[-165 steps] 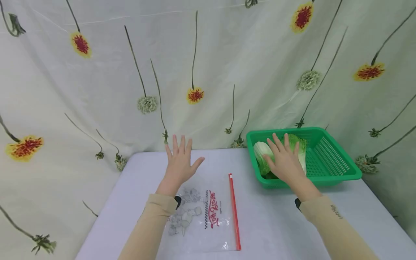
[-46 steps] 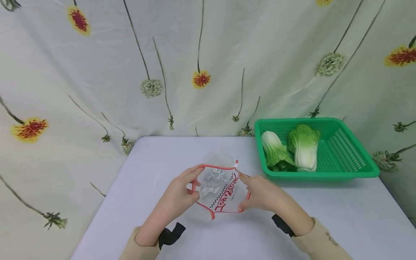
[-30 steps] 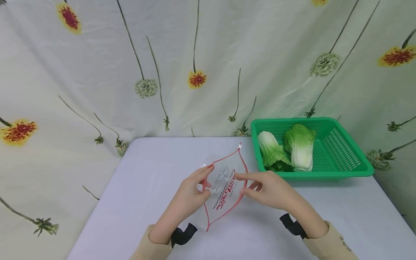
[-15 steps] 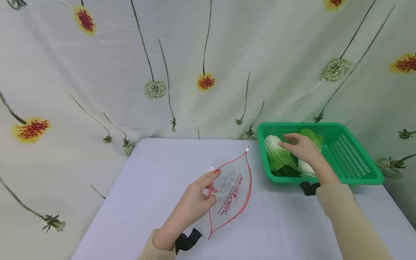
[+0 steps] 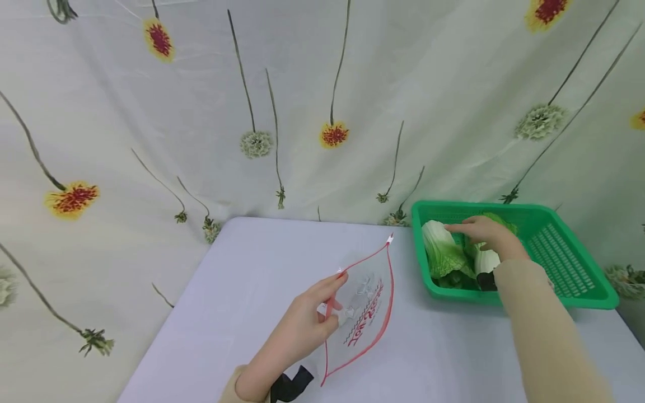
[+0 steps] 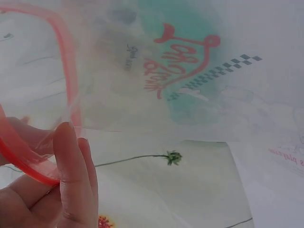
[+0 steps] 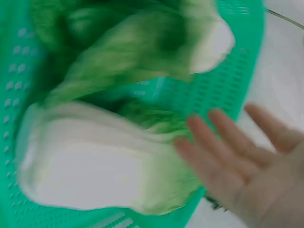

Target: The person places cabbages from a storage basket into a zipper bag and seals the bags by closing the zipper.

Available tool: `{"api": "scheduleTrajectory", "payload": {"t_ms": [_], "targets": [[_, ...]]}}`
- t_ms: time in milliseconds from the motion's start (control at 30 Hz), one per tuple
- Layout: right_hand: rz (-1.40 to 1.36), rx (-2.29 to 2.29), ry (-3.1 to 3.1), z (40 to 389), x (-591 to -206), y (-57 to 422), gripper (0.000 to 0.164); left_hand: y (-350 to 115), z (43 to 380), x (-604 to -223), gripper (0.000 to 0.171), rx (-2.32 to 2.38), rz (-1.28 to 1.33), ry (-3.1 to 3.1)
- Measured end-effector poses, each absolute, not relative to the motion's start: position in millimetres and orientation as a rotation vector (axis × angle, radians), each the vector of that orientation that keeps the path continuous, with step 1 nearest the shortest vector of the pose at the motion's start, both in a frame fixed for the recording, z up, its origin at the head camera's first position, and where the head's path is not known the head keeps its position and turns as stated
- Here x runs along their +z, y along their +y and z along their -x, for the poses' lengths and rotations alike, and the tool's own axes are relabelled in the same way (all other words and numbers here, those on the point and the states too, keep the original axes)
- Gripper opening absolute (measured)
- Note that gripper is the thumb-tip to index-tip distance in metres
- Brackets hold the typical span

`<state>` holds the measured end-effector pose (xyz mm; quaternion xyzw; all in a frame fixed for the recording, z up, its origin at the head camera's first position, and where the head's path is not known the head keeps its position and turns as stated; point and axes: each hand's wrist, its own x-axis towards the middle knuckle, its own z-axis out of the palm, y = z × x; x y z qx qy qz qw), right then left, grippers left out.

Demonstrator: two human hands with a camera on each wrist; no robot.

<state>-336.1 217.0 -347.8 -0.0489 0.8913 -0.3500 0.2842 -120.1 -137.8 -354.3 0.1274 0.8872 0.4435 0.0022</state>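
My left hand (image 5: 304, 322) pinches the red rim of a clear zip bag (image 5: 367, 330) with printed lettering. The bag's mouth gapes, and the left wrist view shows fingers curled at the red zip strip (image 6: 71, 80). Over the green basket (image 5: 587, 302) at the right, my right hand (image 5: 489, 232) reaches down with its fingers extended. Below it lie two napa cabbages: the left one (image 5: 443, 252) near my fingertips, and another (image 5: 486, 261) partly covered by the hand. In the blurred right wrist view the fingers (image 7: 228, 142) look straight and hold nothing.
A white-topped table (image 5: 272, 268) carries the bag and basket. Behind it hangs a pale curtain (image 5: 302, 179) printed with flowers. Black straps (image 5: 292, 383) circle the wrists, and the basket stands near the table's back right.
Earlier the bag lay flat; both hands then spread its mouth. My right hand has since let go and moved right over the basket, now lower among the cabbages. The left keeps its grip.
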Motion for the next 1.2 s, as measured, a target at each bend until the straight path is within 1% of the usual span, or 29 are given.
{"api": "scheduleTrajectory", "payload": {"t_ms": [133,433,733,900,1033,1133,1200], "targets": [[0.136,-1.001,2.381,343,-346,219,0.093,-139,120,-355,0.067,1.395,-0.400,2.799],[0.081,-1.012,2.326,352,-379,201,0.098,-139,121,-355,0.069,1.423,-0.389,2.798],[0.030,-0.732,2.357,353,-394,196,0.101,-141,123,-353,0.069,1.444,-0.404,2.803],[-0.012,-0.736,2.362,351,-395,197,0.102,-142,125,-353,0.070,1.455,-0.406,2.778],[-0.053,-0.835,2.363,352,-394,202,0.104,-142,127,-352,0.069,1.457,-0.420,2.776],[-0.083,-0.968,2.363,349,-384,210,0.103,-141,128,-352,0.069,1.450,-0.424,2.769],[-0.072,-1.061,2.376,346,-369,214,0.102,-140,128,-351,0.069,1.443,-0.418,2.764]]}}
